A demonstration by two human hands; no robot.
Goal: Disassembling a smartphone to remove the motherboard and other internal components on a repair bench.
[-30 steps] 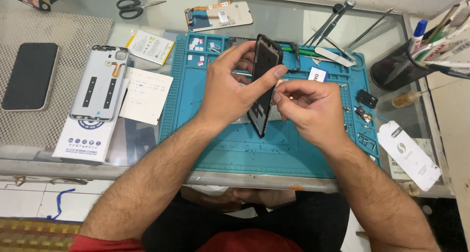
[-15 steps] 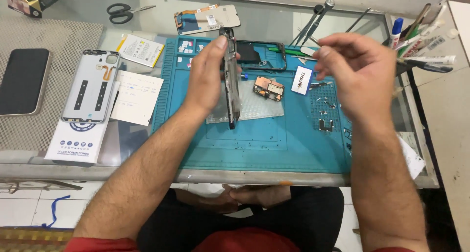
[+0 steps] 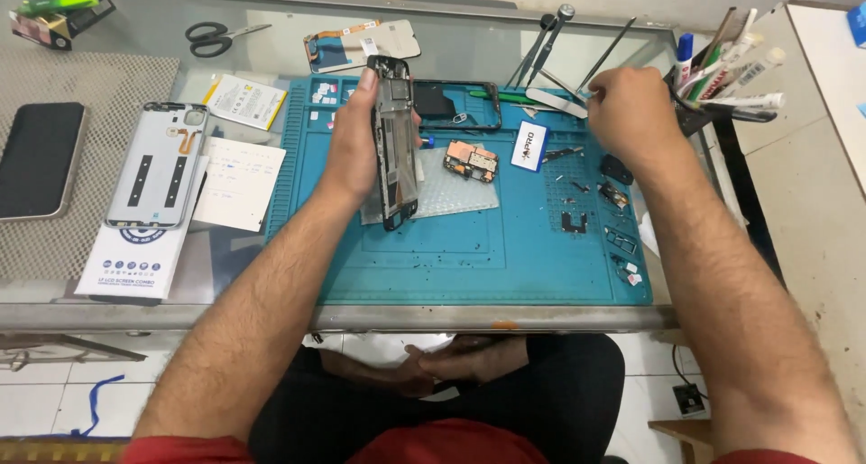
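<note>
The left hand (image 3: 354, 148) grips a bare phone frame (image 3: 395, 144) upright on its edge above the blue mat (image 3: 469, 248), fingers wrapped round it. The right hand (image 3: 631, 112) reaches the tools at the mat's far corner, fingers curled; whether they pinch anything I cannot tell.

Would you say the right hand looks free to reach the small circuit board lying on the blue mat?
Probably yes. The right hand hovers by the tools at the mat's far right edge, and the circuit board lies uncovered to its left. The left hand holds the phone frame beside the board, not over it.
</note>
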